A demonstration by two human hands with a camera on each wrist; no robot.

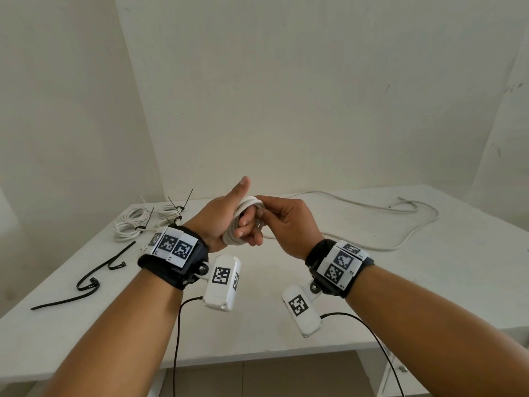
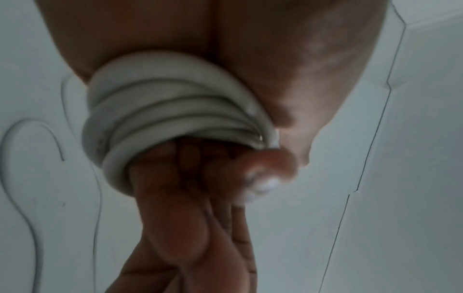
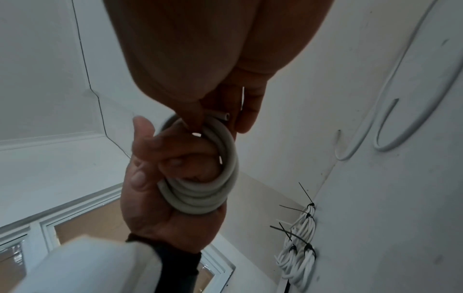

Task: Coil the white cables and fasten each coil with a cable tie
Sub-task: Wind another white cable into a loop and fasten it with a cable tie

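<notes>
A white cable coil [image 1: 248,204] is wound in several turns around the curled fingers of my left hand [image 1: 229,216], whose thumb points up. The left wrist view shows the turns [image 2: 175,111] tight across the fingers [image 2: 180,198]. My right hand [image 1: 282,222] pinches the cable at the top of the coil. In the right wrist view the cut cable end [image 3: 223,116] sticks out between its thumb and finger, just above the coil [image 3: 226,178]. Both hands are held above the white table [image 1: 257,325].
A loose white cable [image 1: 412,227] snakes over the right half of the table and runs behind my hands. Several coils fastened with black ties [image 1: 134,222] lie at the back left, also visible in the right wrist view [image 3: 300,251]. Loose black cable ties [image 1: 91,285] lie front left.
</notes>
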